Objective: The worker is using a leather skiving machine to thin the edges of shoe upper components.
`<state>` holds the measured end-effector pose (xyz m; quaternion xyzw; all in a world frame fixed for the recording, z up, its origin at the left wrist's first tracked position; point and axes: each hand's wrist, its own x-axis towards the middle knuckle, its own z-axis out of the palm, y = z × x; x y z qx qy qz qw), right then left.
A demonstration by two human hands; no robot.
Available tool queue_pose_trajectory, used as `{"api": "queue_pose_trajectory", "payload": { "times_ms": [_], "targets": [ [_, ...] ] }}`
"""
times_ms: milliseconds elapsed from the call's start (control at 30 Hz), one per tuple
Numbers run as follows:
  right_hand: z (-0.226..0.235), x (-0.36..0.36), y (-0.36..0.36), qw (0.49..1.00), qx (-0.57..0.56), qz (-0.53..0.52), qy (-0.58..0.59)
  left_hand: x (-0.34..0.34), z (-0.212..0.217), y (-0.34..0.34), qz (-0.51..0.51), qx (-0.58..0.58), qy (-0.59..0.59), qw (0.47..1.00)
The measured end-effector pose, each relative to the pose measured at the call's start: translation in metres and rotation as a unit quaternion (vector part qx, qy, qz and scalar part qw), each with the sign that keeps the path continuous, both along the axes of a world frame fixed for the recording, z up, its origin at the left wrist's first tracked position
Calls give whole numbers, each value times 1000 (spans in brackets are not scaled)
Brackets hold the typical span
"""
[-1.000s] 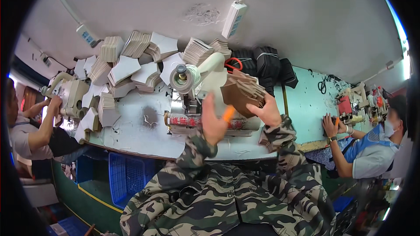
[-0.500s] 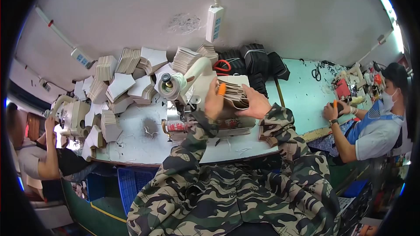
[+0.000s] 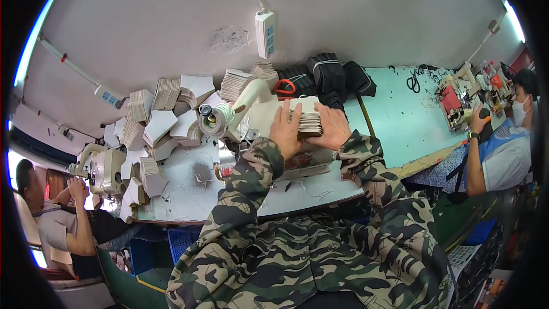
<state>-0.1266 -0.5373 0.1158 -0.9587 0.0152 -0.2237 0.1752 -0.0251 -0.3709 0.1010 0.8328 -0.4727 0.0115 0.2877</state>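
A stack of pale, flat cut pieces [image 3: 309, 122] rests on top of the cream sewing machine [image 3: 260, 115]. Against the stack's left side lies my left hand [image 3: 285, 131], its fingers pointing away from me. My right hand [image 3: 334, 128] presses the opposite side, so the stack is squeezed between both palms and fingers. The pieces' edges show as closely layered lines. A cone of whitish thread [image 3: 226, 115] stands at the machine's left end. Behind the machine is a red loop handle [image 3: 284, 86].
Many stacks of similar pale pieces [image 3: 161, 125] crowd the table's left. Black bundles [image 3: 328, 77] lie at the back. A co-worker [image 3: 503, 151] sits right near another machine [image 3: 457, 106]; a second person [image 3: 66, 223] works left at a sewing machine [image 3: 106, 169]. Black scissors [image 3: 413, 83] lie on the right table.
The stack has gone from loosely fanned to closely aligned between my hands. An orange item seen at my left fingers no longer shows. The right co-worker's hand has risen toward the machine.
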Motion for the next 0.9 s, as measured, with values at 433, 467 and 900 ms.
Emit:
{"api": "queue_pose_trajectory", "payload": {
  "times_ms": [433,467,900],
  "targets": [
    [-6,-57,163,703,709,-14,55,-3,43,134,-74,-32,441,894],
    [-13,-63,180,742,668,29,48,-1,32,159,-80,-40,477,874],
    [-39,122,159,942,126,-33,308,132,-133,344,-75,140,588,793]
  ]
}}
